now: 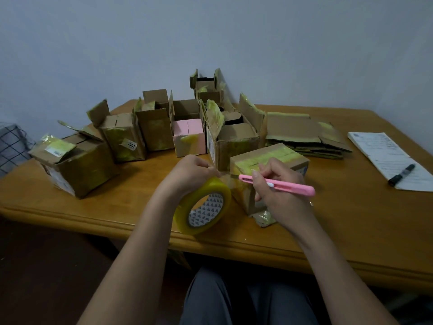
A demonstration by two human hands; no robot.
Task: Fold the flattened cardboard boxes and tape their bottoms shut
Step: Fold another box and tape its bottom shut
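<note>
Keep your left hand (pixel 192 171) pinching the yellowish tape roll's (pixel 202 206) strip taut while your right hand (pixel 276 184), gripping the pink plastic cutter (pixel 276 184), slices close to the upturned cardboard box (pixel 269 160).

Yellowish tape roll (pixel 202 205) (core patterned with grey triangles), pink cutter (pixel 278 184), brown boxes (pixel 124 134), orange-brown counter (pixel 339 221).

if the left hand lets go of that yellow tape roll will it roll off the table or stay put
The tape roll would probably roll: it is round, tilted on its edge and close to the table front. The strip stretched to the box might check it until the pink cutter severs it. It looks fairly full, so likely hefty.
</note>
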